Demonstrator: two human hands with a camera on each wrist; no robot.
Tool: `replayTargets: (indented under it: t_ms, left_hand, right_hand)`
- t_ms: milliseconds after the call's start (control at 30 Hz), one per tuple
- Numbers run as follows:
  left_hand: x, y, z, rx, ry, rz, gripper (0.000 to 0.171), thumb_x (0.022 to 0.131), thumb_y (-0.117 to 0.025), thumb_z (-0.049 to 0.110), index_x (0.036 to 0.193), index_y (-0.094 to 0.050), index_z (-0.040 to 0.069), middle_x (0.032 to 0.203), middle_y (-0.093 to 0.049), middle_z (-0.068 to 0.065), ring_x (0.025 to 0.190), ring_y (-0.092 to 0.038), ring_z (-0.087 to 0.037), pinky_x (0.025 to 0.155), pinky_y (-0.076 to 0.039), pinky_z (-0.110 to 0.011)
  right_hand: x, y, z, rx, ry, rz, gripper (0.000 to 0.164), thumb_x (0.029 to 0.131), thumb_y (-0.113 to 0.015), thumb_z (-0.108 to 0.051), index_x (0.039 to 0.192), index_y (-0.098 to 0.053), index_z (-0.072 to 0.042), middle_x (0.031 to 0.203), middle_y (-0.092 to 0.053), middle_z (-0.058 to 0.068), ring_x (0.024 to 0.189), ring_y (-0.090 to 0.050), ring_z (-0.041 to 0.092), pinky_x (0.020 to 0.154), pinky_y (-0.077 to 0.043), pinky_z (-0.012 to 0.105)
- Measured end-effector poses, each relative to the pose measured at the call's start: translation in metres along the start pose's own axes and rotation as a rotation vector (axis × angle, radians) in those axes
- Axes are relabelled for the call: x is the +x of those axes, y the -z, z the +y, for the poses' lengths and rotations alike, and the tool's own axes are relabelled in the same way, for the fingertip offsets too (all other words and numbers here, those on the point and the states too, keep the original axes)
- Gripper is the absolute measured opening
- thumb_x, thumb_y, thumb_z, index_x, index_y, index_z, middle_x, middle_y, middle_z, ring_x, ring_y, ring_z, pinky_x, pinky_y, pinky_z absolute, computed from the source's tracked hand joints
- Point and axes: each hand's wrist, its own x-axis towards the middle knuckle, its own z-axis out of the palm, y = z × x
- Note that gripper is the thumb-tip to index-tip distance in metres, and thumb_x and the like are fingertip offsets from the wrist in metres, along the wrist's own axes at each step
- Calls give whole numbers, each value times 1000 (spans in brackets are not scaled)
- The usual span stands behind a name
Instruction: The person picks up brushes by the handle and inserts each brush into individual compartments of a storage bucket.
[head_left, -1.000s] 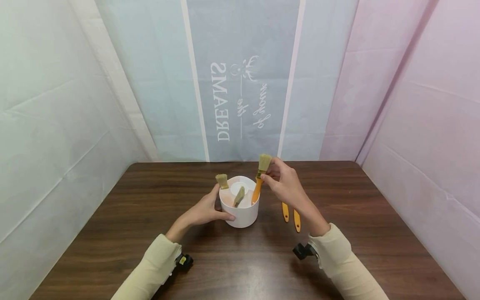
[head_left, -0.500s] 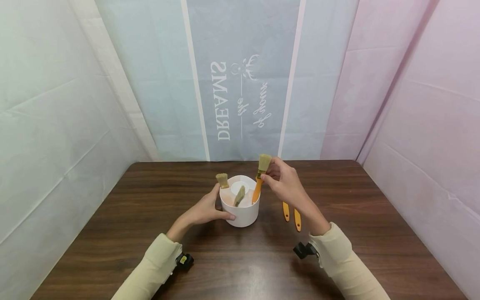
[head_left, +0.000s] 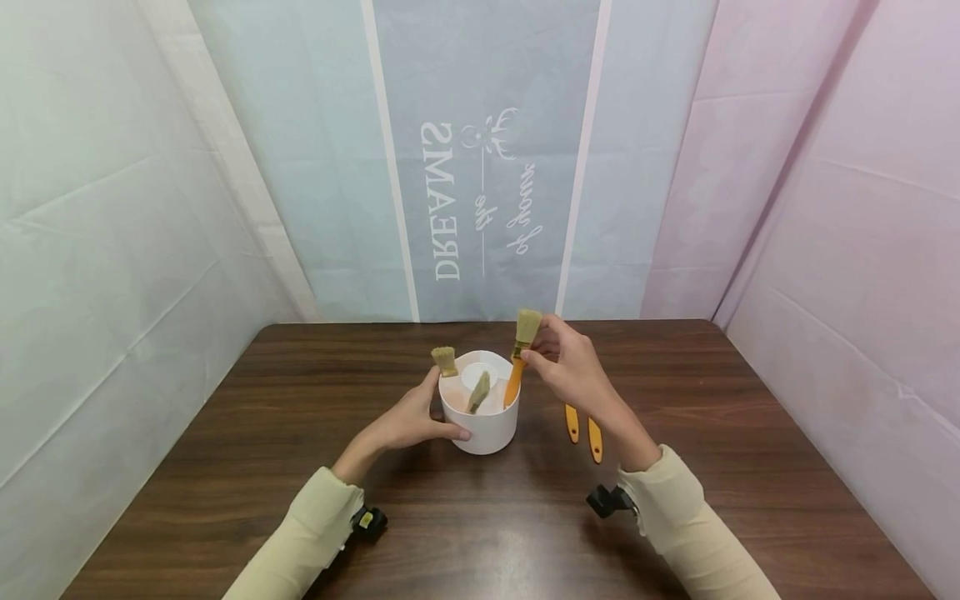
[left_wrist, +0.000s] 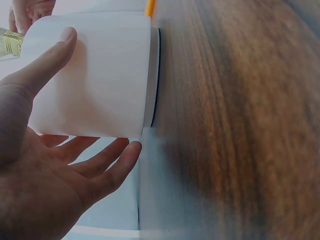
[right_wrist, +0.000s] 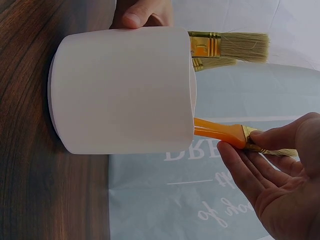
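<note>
A white round holder (head_left: 483, 433) with inner compartments stands on the table. My left hand (head_left: 408, 417) grips its left side, thumb in front and fingers around the back. Between the thumb and fingers of my right hand (head_left: 573, 367) is a paintbrush (head_left: 513, 383), pinched near its metal band. Its bristles point up and its orange handle goes down inside the holder's right side. Two other paintbrushes stand in the holder, a brush (head_left: 444, 362) at the left rim and a brush (head_left: 478, 392) leaning at the front. Their handles are mostly hidden by the wall.
Two yellow-orange brush handles (head_left: 573, 423) lie on the brown wooden table (head_left: 262, 467), right of the holder and partly under my right hand. A printed cloth (head_left: 487, 83) hangs behind the table. Pale cloth walls (head_left: 112, 250) stand at both sides.
</note>
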Motion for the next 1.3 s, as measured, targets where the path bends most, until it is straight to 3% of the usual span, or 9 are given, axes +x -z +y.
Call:
replayTargets:
  t_ms: [200,433,667,900,1300]
  left_hand:
    - [-1,0,1,6,-4,3,118,77,-93,33,163,-14,20,159,-45,-12,143,-49,-27,117,-42,-52]
    - [-3,-2,-1,-9,6,-10,117,78,-93,32,163,-14,19,157,-47,-13,138,-53,-27,110,-50,-49]
    - [-2,-1,0,-24,-4,-7,118,78,-93,32,164,-13,15,158,-46,-13,139,-52,-27,111,-49,-49]
    - [0,0,1,-25,-1,-8,116,78,-93,32,163,-15,20,158,-45,-13,139,-53,-27,110,-51,-48]
    - [1,1,2,-42,1,-15,117,78,-93,30,163,-14,17,157,-46,-13,137,-54,-27,105,-55,-44]
  right_hand:
    - [0,0,1,1,6,1,29,97,-70,-4,124,-59,-5,105,-75,14,99,-73,27,88,-62,45]
    - [-1,-3,3,-8,-11,-8,32,95,-72,-4,125,-59,-6,104,-75,11,97,-73,25,86,-62,42]
    - [0,-1,3,2,-4,-8,32,95,-72,-4,125,-59,-5,106,-75,14,98,-73,27,88,-62,46]
    - [2,-1,1,-8,6,-9,34,94,-73,-1,125,-59,-4,105,-75,14,97,-73,27,87,-62,45]
    - [3,0,-1,-4,13,-23,34,94,-72,-1,125,-59,-5,106,-75,15,98,-74,28,87,-62,44]
